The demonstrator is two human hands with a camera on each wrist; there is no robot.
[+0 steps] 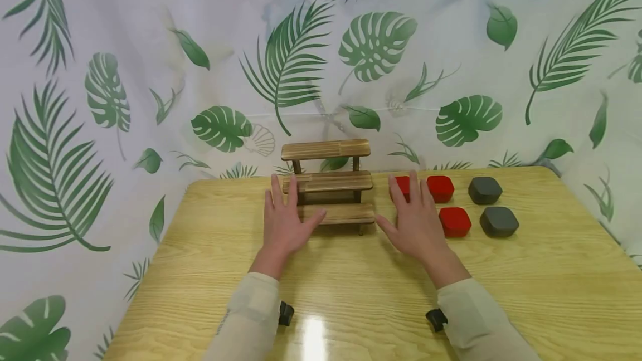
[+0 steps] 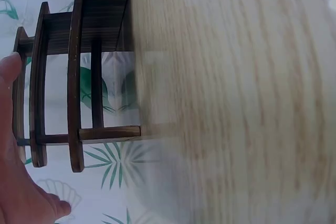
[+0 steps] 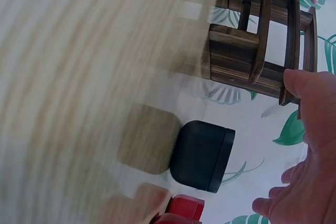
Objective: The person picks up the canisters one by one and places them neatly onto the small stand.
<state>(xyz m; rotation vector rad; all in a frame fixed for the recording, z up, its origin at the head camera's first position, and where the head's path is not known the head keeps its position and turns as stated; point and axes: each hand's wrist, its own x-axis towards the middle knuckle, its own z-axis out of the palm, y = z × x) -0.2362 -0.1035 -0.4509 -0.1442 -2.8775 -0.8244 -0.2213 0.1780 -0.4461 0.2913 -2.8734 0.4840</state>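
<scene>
Pale sleeves (image 1: 253, 316) lay closest to us, each with a small black fitting (image 1: 286, 313) on its inner side. Beyond them our left hand (image 1: 283, 232) and right hand (image 1: 417, 228) were unclenched, fingers spread, grasping nothing, one at either end of the three-tier wooden stand (image 1: 346, 181); whether the thumbs touched its shelves we could not tell. It stood upright at the back of the table (image 1: 351, 283). For steady handling, we judged, both palms wanted matching height and even pressure on the ends, with the right fingers clear of the boxes beside them.

We saw streaky brown grain on the round-cornered shelves, darker wood in the supports, and a smooth, yellowish table with a glossy patch of light. Right of the stand sat squarish, soft-cornered pieces: three red boxes (image 1: 455, 222) and two dark grey boxes (image 1: 499, 222); the right wrist view showed a black-looking box (image 3: 202, 156) near the stand. Leaf-printed backdrop (image 1: 210, 4) hung behind, slightly creased
</scene>
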